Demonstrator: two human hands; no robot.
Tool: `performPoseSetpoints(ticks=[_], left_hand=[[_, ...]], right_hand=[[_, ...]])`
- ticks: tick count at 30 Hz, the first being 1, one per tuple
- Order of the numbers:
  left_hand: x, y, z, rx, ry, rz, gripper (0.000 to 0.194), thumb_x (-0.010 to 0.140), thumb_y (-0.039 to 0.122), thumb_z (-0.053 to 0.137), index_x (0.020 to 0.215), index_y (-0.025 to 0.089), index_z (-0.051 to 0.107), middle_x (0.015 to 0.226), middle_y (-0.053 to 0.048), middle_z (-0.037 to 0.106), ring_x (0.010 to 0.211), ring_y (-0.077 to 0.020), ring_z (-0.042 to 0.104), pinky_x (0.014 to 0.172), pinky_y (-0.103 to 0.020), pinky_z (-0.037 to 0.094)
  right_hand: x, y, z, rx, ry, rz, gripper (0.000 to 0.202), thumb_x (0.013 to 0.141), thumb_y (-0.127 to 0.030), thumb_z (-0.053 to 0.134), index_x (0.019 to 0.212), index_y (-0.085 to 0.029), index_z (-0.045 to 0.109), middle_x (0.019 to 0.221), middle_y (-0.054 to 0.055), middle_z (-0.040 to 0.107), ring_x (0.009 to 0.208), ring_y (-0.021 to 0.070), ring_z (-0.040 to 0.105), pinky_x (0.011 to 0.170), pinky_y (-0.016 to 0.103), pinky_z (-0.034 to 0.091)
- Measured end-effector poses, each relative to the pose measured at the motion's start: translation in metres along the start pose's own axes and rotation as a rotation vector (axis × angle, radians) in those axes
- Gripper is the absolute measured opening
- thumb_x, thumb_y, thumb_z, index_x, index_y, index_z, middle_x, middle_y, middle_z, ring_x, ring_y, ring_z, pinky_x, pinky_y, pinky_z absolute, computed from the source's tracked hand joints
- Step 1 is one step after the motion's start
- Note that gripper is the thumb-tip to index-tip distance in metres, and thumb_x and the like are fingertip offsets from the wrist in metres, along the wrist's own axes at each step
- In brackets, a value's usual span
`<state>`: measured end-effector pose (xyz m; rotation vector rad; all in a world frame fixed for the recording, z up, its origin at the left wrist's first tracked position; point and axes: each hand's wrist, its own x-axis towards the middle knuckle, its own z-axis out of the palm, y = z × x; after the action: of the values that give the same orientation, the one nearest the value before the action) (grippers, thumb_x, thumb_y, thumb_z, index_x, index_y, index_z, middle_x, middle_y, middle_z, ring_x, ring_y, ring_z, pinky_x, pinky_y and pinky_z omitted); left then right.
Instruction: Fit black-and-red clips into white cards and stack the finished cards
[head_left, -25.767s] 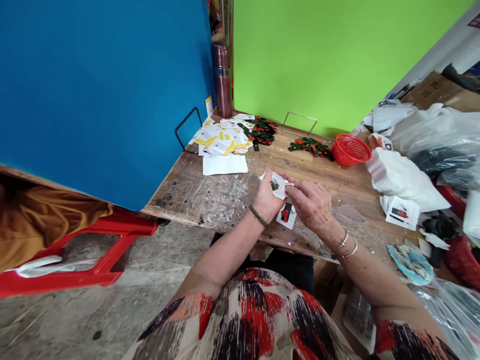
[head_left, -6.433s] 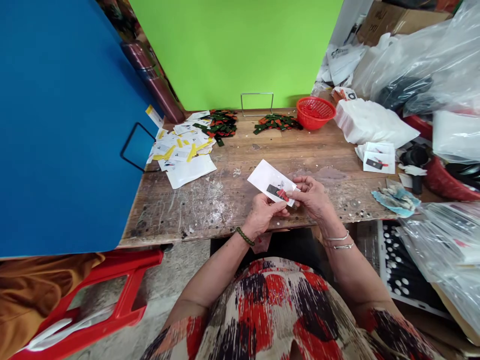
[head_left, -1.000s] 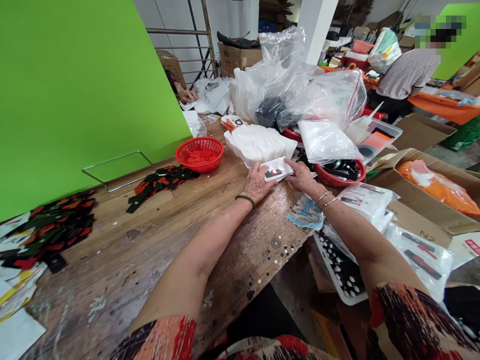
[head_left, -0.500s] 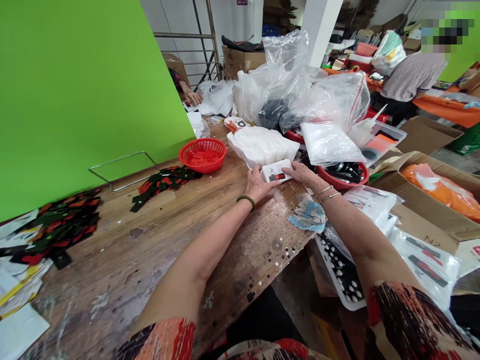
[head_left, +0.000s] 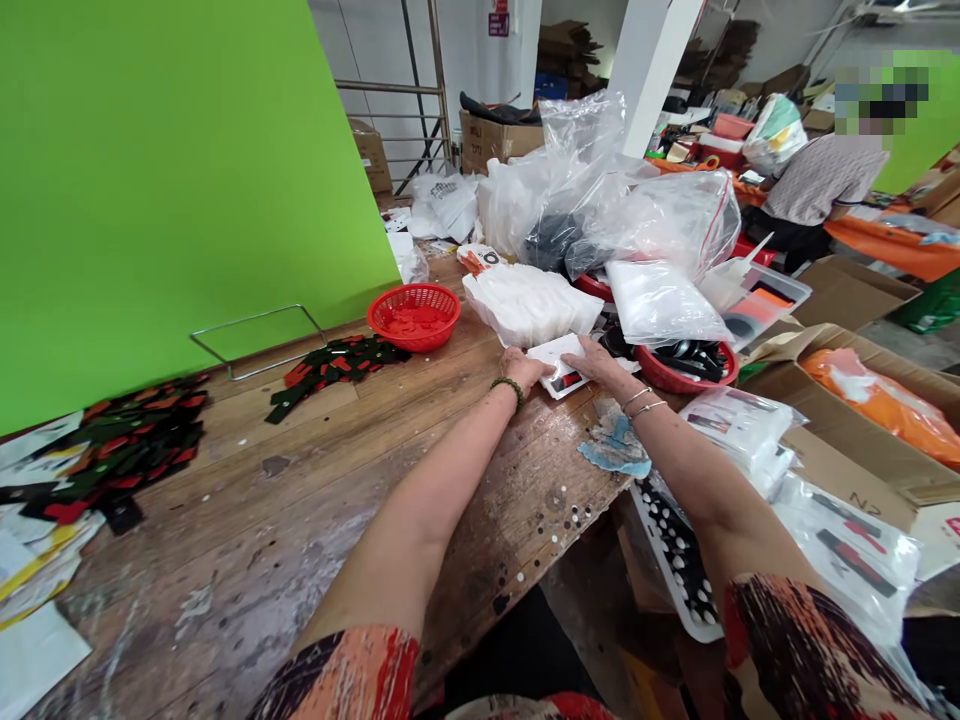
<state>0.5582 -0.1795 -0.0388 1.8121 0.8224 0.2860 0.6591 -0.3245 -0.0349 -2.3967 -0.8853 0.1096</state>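
Note:
In the head view both my hands are at a small stack of white packets, the top one printed with a black and red item. My left hand grips the stack's left edge, thumb over the top. From the right, my right hand has its fingers bent onto the packet's upper right part. The undersides of the fingers are hidden. Just behind lies a row of white bags or sheets. A crumpled blue and grey cloth rests by my right wrist.
A red basket with red pieces stands left of centre. Black and red strips lie along the green panel. Right are a red basket of black parts, clear plastic bags and open cartons. A person sits farther back.
My view has tilted up a little. The packets' near edge has tipped down and my right fingers have moved further over the top. Another person's hand at the back left is gone from view.

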Motion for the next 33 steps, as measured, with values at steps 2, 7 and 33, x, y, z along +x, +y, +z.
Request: performPoseSetpoints(ticks=[2, 7, 33], left_hand=[[0.001, 0.002, -0.001, 0.003, -0.045, 0.003, 0.038, 0.044, 0.018, 0.089, 0.070, 0.018, 0.060, 0.075, -0.003, 0.068, 0.076, -0.0224, 0.067, 0.064, -0.032, 0.052], [-0.010, 0.001, -0.003, 0.012, -0.103, 0.091, 0.036, 0.047, 0.012, 0.084, 0.073, 0.020, 0.060, 0.074, 0.002, 0.064, 0.074, -0.0185, 0.063, 0.065, -0.029, 0.049], [-0.068, -0.046, -0.089, -0.184, -0.186, 0.728, 0.051, 0.063, 0.008, 0.070, 0.111, 0.019, 0.056, 0.108, -0.005, 0.065, 0.098, -0.0184, 0.064, 0.087, -0.030, 0.050]], right_hand=[[-0.003, -0.001, -0.002, 0.049, -0.017, 0.041, 0.048, 0.081, -0.035, 0.065, 0.124, -0.014, 0.060, 0.116, 0.015, 0.067, 0.104, 0.0259, 0.062, 0.095, 0.041, 0.049], [-0.013, -0.004, -0.009, 0.340, -0.091, 0.156, 0.043, 0.077, -0.030, 0.070, 0.117, -0.015, 0.062, 0.105, 0.009, 0.071, 0.089, 0.0211, 0.065, 0.082, 0.037, 0.055], [-0.083, -0.053, 0.009, 0.568, -0.104, -0.121, 0.061, 0.055, -0.044, 0.087, 0.099, -0.019, 0.053, 0.091, 0.002, 0.067, 0.086, 0.0216, 0.063, 0.083, 0.037, 0.052]])
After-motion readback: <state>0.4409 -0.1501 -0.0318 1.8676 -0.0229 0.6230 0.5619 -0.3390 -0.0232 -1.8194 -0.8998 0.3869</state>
